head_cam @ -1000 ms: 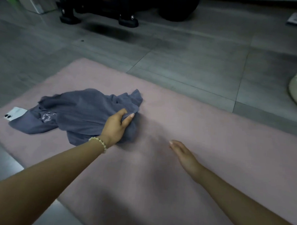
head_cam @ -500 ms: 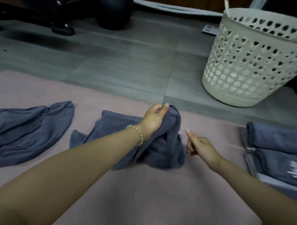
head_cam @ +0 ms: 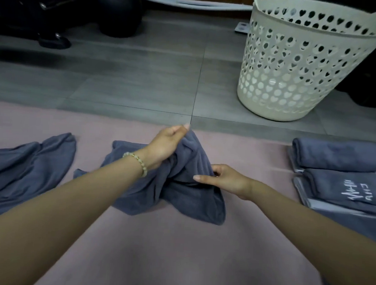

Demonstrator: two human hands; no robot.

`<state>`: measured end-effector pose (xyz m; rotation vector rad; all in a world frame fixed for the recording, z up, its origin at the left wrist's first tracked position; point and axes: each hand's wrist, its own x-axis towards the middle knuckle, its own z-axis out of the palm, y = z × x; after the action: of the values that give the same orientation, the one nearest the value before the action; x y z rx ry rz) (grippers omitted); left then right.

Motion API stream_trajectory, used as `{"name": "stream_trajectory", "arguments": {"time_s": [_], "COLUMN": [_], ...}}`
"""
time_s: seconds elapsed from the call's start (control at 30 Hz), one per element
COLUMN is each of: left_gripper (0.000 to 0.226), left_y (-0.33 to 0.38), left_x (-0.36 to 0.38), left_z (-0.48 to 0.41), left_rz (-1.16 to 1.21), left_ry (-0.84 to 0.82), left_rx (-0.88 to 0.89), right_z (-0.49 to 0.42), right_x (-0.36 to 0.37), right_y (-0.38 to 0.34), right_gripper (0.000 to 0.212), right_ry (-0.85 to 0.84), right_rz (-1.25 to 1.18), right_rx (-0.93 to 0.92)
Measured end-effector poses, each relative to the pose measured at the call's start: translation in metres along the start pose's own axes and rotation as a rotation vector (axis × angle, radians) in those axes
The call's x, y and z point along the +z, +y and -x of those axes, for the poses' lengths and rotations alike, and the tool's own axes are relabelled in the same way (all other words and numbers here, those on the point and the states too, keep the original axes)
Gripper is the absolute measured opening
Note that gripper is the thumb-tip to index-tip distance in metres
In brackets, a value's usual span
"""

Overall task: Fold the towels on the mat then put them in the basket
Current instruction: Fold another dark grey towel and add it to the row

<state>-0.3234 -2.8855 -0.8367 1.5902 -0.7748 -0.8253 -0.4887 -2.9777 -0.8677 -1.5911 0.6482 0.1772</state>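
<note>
A crumpled grey-blue towel [head_cam: 180, 198] lies on the pink mat [head_cam: 178, 254] in front of me. My left hand [head_cam: 165, 145], with a bead bracelet at the wrist, grips a raised fold at the towel's far end. My right hand [head_cam: 226, 180] pinches the towel's right side, index finger stretched over the cloth. Another loose grey-blue towel [head_cam: 26, 174] lies at the left. Folded grey-blue towels [head_cam: 343, 175] are stacked on the mat at the right. The white perforated basket [head_cam: 293, 67] stands on the floor beyond the mat, upper right.
Grey floor tiles [head_cam: 142, 80] run beyond the mat. Dark furniture with feet [head_cam: 53, 41] and a black ball [head_cam: 119, 12] sit at the far left. A small white device [head_cam: 241, 28] lies behind the basket.
I have dragged the towel from the left to the middle of the mat and my view swung right to the basket. My right hand has moved in and taken hold of the towel.
</note>
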Motion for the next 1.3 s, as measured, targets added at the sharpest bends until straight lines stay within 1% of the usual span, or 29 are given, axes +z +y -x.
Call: {"name": "stream_trajectory", "arguments": {"time_s": [0.07,0.13,0.17,0.2,0.23,0.27,0.3,0.37,0.4,0.43,0.47,0.5,0.57,0.63,0.7,0.77,0.83,0.9,0.93,1.0,1.03,1.07,1.1,1.13,1.17,1.2,1.23,1.27,1.3], "left_gripper": [0.034,0.037,0.035,0.032,0.029,0.031,0.032,0.034,0.036,0.038,0.036,0.031,0.032,0.027,0.029,0.033,0.036,0.040,0.041,0.039,0.037,0.036,0.037,0.037,0.036,0.037,0.037,0.035,0.031], "left_y": [0.008,0.011,0.012,0.013,0.015,0.018,0.021,0.030,0.035,0.040,0.046,0.053,0.067,0.079,0.085,0.089,0.091,0.091,0.091,0.092,0.094,0.095,0.096,0.097,0.093,0.084,0.071,0.055,0.036], "left_x": [-0.018,-0.040,-0.050,-0.059,-0.066,-0.069,-0.067,-0.052,-0.044,-0.041,-0.040,-0.044,-0.055,-0.063,-0.069,-0.081,-0.096,-0.108,-0.109,-0.115,-0.118,-0.121,-0.123,-0.122,-0.120,-0.117,-0.113,-0.106,-0.100], "left_z": [-0.007,-0.009,-0.009,-0.008,-0.006,-0.002,0.003,0.023,0.031,0.037,0.040,0.040,0.036,0.032,0.027,0.023,0.020,0.019,0.021,0.023,0.024,0.025,0.026,0.028,0.027,0.025,0.022,0.019,0.015], "left_rz": [0.163,0.436,0.542,0.571,0.509,0.345,0.108,-0.332,-0.446,-0.459,-0.400,-0.318,-0.171,-0.048,0.059,0.165,0.238,0.286,0.324,0.410,0.454,0.489,0.504,0.482,0.430,0.338,0.212,0.071,-0.067], "left_ry": [0.100,0.210,0.269,0.308,0.311,0.268,0.182,-0.091,-0.232,-0.324,-0.361,-0.347,-0.274,-0.215,-0.076,0.052,0.129,0.143,0.135,0.115,0.105,0.092,0.074,0.064,0.060,0.071,0.114,0.166,0.221], "left_rx": [-0.053,-0.143,-0.179,-0.192,-0.185,-0.157,-0.109,-0.024,-0.025,-0.048,-0.077,-0.087,-0.072,-0.039,-0.020,-0.027,-0.054,-0.066,-0.070,-0.062,-0.052,-0.048,-0.054,-0.075,-0.112,-0.150,-0.182,-0.195,-0.193], "right_z": [-0.001,0.002,0.004,0.007,0.011,0.014,0.015,0.016,0.018,0.020,0.023,0.025,0.033,0.041,0.045,0.050,0.056,0.063,0.068,0.079,0.084,0.090,0.093,0.096,0.094,0.090,0.080,0.072,0.061], "right_x": [0.002,0.002,0.003,0.004,0.004,0.004,0.004,0.000,-0.003,-0.008,-0.011,-0.015,-0.018,-0.015,-0.021,-0.031,-0.039,-0.043,-0.043,-0.045,-0.048,-0.051,-0.057,-0.060,-0.063,-0.061,-0.061,-0.054,-0.050], "right_y": [0.001,0.001,0.001,-0.003,-0.010,-0.018,-0.027,-0.048,-0.059,-0.068,-0.074,-0.076,-0.074,-0.077,-0.085,-0.095,-0.098,-0.095,-0.096,-0.107,-0.115,-0.126,-0.133,-0.139,-0.140,-0.137,-0.126,-0.115,-0.099], "right_gripper": [0.034,0.034,0.029,0.020,0.018,0.020,0.019,0.020,0.022,0.020,0.018,0.020,0.029,0.030,0.041,0.053,0.063,0.071,0.071,0.054,0.041,0.036,0.040,0.048,0.049,0.043,0.033,0.028,0.032], "right_ry": [-0.027,-0.099,-0.136,-0.158,-0.151,-0.107,-0.042,0.065,0.092,0.106,0.101,0.074,-0.041,-0.139,-0.094,-0.051,-0.076,-0.160,-0.214,-0.303,-0.294,-0.265,-0.260,-0.252,-0.229,-0.194,-0.143,-0.088,-0.052], "right_rz": [-0.023,-0.025,-0.005,0.027,0.046,0.039,0.003,-0.073,-0.102,-0.117,-0.113,-0.093,-0.005,0.188,0.389,0.453,0.416,0.310,0.236,0.062,-0.021,-0.103,-0.165,-0.192,-0.196,-0.195,-0.190,-0.185,-0.170], "right_rx": [0.009,0.009,-0.002,-0.024,-0.060,-0.099,-0.145,-0.248,-0.285,-0.305,-0.309,-0.301,-0.231,-0.132,-0.061,-0.021,-0.008,-0.023,-0.033,-0.098,-0.156,-0.203,-0.251,-0.272,-0.252,-0.204,-0.153,-0.092,-0.050]}}
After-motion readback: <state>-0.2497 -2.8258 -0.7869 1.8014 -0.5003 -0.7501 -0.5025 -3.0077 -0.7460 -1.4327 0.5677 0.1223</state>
